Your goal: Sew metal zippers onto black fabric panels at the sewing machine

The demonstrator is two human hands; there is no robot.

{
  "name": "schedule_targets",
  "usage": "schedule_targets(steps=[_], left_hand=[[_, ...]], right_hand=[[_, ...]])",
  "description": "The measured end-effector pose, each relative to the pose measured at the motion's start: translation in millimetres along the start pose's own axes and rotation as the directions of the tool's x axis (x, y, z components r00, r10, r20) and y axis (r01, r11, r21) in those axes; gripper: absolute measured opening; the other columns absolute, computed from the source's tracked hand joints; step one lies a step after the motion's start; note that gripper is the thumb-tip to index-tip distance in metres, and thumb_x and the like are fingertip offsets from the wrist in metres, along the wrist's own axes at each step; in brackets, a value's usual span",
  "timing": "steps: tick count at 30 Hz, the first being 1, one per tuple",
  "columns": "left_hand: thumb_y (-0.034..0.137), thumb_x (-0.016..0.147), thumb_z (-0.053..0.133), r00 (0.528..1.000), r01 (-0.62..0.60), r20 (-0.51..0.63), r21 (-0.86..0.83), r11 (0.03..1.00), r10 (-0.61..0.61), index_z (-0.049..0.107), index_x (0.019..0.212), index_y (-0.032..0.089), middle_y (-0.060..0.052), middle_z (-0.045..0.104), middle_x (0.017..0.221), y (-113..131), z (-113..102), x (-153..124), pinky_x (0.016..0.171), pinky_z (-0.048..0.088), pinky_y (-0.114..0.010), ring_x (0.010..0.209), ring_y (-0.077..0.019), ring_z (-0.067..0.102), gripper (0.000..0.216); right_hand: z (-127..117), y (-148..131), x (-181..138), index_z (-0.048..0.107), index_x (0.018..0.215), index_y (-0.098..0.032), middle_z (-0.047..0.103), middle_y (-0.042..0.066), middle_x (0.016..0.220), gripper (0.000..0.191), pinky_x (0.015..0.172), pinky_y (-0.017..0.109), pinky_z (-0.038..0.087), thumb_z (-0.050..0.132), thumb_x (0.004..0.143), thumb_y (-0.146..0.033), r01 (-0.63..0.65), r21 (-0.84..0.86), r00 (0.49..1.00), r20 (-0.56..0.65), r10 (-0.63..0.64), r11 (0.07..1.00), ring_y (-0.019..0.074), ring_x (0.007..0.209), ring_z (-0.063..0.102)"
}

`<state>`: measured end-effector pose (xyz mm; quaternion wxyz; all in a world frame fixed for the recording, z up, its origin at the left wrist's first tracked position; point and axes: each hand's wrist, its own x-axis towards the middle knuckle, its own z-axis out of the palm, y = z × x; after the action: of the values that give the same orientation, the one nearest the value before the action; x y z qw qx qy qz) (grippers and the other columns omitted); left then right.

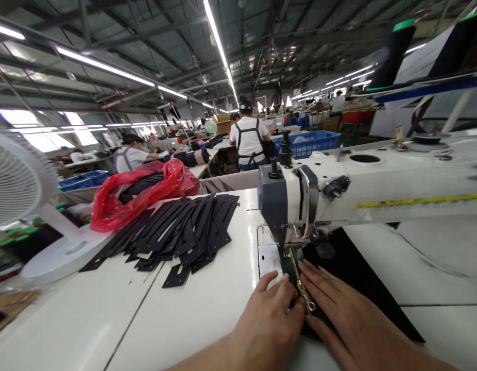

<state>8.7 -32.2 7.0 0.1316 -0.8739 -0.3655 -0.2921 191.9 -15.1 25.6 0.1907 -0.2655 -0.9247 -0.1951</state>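
My left hand [267, 322] lies on the white table, its fingers curled against a gold zipper [302, 288] on a black fabric piece [358, 278]. On the other side of the zipper my right hand [346, 319] rests flat on the fabric, fingers stretched out toward the needle. The zipper runs up under the presser foot of a white sewing machine [377, 190], whose grey head [273, 201] stands just beyond my fingertips.
A fanned stack of black cut pieces [180, 229] lies on the table [107, 319] to the left, with a red plastic bag [141, 190] behind it. A white fan [18, 180] stands at far left. Other workers sit at tables further back, near a blue crate [311, 141].
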Motion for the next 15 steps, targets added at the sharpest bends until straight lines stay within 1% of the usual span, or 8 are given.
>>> schedule_targets(steps=[3,5,9,12,15], left_hand=[[0.019,0.094,0.039,1.0,-0.015,-0.011,0.006,1.0,0.015,0.06,0.089,0.016,-0.002,0.062,0.082,-5,1,4,0.086,0.047,-0.039,0.075,-0.0152,0.061,0.022],[0.019,0.094,0.04,1.0,-0.017,0.001,-0.002,1.0,0.017,0.06,0.089,0.016,-0.002,0.062,0.083,-9,1,7,0.086,0.046,-0.038,0.077,-0.015,0.061,0.021],[0.02,0.093,0.044,1.0,-0.004,0.027,-0.035,0.999,0.005,0.059,0.089,0.015,-0.002,0.062,0.083,-15,3,10,0.082,0.046,-0.036,0.083,-0.0161,0.06,0.017],[0.021,0.089,0.052,0.992,0.053,0.115,-0.066,0.996,-0.045,0.058,0.087,0.015,-0.003,0.061,0.085,-18,1,12,0.073,0.046,-0.033,0.083,-0.0182,0.057,0.008],[0.02,0.085,0.058,0.975,0.106,0.204,-0.051,0.993,-0.093,0.058,0.088,0.017,-0.002,0.06,0.082,-20,-1,15,0.065,0.044,-0.033,0.079,-0.0194,0.054,0.004]], right_hand=[[7,5,1,0.057,0.117,-0.002,0.051,0.018,0.125,0.043,0.084,0.036,0.052,0.039,0.084,-0.021,-0.018,0.024,1.0,0.017,0.017,1.0,0.0258,0.112,0.054],[10,8,2,0.056,0.119,-0.001,0.051,0.018,0.126,0.043,0.086,0.037,0.052,0.039,0.084,-0.02,-0.036,0.044,0.999,0.021,0.035,0.998,0.0254,0.113,0.053],[13,12,7,0.057,0.117,-0.001,0.057,0.017,0.121,0.04,0.089,0.036,0.051,0.038,0.086,-0.017,-0.072,0.116,0.997,-0.017,0.075,0.991,0.0232,0.11,0.056],[15,14,12,0.059,0.112,-0.004,0.061,0.016,0.116,0.037,0.092,0.036,0.049,0.038,0.085,-0.014,-0.112,0.202,0.991,-0.049,0.124,0.973,0.022,0.109,0.057],[18,16,18,0.06,0.111,-0.007,0.064,0.014,0.11,0.035,0.092,0.037,0.049,0.038,0.084,-0.013,-0.153,0.271,0.983,-0.052,0.174,0.95,0.0214,0.103,0.06]])
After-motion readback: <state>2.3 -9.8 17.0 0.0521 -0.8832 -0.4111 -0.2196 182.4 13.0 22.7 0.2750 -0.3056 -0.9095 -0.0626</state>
